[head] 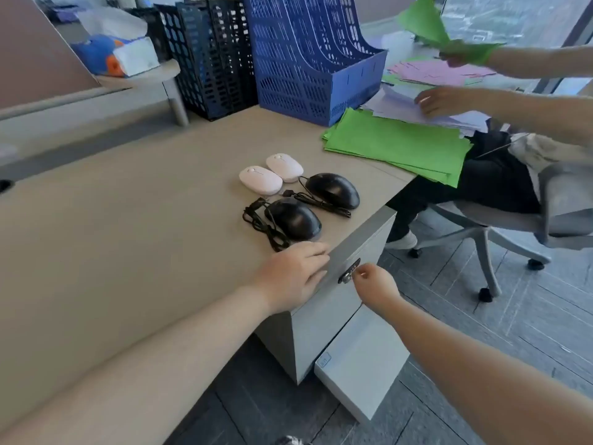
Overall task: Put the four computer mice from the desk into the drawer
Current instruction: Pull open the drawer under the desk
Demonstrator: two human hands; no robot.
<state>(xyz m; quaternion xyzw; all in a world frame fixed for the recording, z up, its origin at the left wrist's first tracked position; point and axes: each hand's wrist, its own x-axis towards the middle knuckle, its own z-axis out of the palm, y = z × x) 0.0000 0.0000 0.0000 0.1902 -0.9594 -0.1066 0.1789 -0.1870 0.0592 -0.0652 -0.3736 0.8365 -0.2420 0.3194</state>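
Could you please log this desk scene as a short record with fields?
mice on desk: two white wireless mice, two black corded mice
grey drawer front: closed
left hand: flat on beige desk edge
right hand: at the drawer's black lock
mice stowed: none visible

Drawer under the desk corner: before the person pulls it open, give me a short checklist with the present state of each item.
1. Right hand at the dark lock handle of the top grey drawer: ok; firm grip: cannot tell.
2. Left hand flat on the beige desk edge, bracing: ok.
3. Drawer open: not ok, front looks shut.
4. All four mice on the desk, two white wireless mice and two black corded mice: ok.
5. Black cords bundled, clear of the drawer: ok.
6. Lock released: cannot tell.
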